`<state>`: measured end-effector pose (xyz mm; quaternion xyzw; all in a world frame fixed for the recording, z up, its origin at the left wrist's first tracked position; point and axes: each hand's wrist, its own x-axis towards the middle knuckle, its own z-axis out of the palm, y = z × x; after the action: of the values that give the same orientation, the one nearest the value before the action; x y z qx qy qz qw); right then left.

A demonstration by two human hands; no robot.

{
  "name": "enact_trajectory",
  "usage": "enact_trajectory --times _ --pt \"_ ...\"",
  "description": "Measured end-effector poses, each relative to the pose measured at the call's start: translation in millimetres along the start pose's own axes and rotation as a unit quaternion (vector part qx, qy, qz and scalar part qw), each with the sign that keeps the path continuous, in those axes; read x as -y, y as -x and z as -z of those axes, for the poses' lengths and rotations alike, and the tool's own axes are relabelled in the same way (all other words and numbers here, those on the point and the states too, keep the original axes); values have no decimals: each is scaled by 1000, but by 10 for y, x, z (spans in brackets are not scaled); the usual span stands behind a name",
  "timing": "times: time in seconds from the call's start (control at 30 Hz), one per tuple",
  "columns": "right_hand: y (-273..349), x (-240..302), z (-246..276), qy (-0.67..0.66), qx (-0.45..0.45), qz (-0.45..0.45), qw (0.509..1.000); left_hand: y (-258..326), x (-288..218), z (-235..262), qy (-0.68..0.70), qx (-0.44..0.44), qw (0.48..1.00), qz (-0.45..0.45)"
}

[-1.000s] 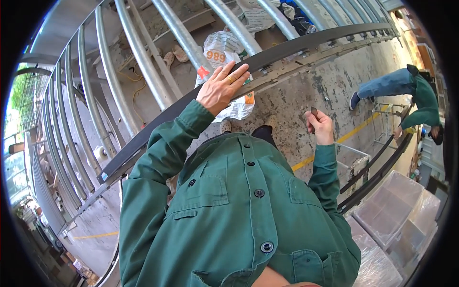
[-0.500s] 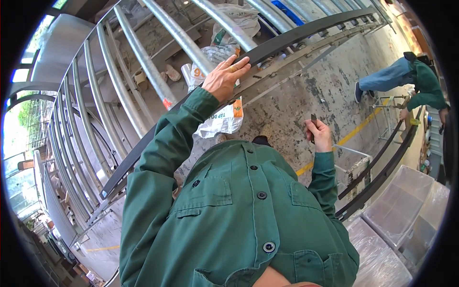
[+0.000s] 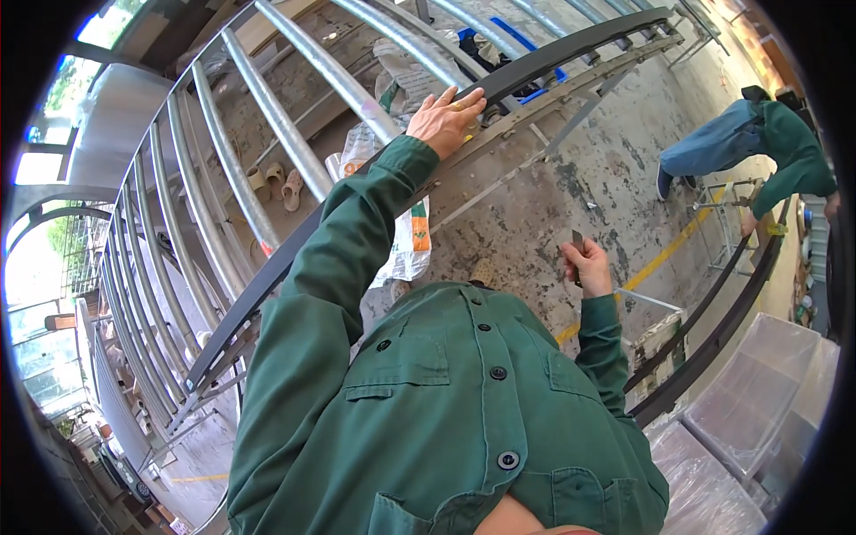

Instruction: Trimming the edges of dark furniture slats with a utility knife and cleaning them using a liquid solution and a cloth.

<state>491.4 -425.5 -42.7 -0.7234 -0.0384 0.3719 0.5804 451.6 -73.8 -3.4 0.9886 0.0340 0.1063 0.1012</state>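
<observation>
My left hand (image 3: 448, 119) lies flat, fingers spread, on the dark handrail (image 3: 553, 61) of the curved metal railing (image 3: 267, 116) ahead of me. My right hand (image 3: 587, 267) is clenched round a small dark tool (image 3: 578, 242), held above the concrete floor (image 3: 571, 178).

Bright daylight, sharp focus, fisheye-bent edges

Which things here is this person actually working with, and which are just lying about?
In hand:
- left hand flat on the dark curved rail
- right hand closed on a small dark tool

Lying about:
- printed sacks on the floor
- pair of sandals
- clear plastic bins
- a co-worker bending at a metal stand
</observation>
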Motion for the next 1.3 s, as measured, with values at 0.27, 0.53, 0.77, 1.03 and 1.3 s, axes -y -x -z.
enact_trajectory --times 0.27,0.53,0.77,1.03,1.3 --pt "-892 672 228 13 33 79 996 -273 -312 64 45 -88 995 -9" --pt "-2220 1923 12 108 -27 212 971 713 346 288 18 -138 961 238" --pt "-3050 2271 251 205 -73 215 952 936 185 228 24 -94 929 357" --pt "-3312 2375 429 238 -37 206 948 852 90 346 24 -69 919 388" --pt "-3368 2261 377 271 -104 271 918 794 108 368 11 -58 916 397"
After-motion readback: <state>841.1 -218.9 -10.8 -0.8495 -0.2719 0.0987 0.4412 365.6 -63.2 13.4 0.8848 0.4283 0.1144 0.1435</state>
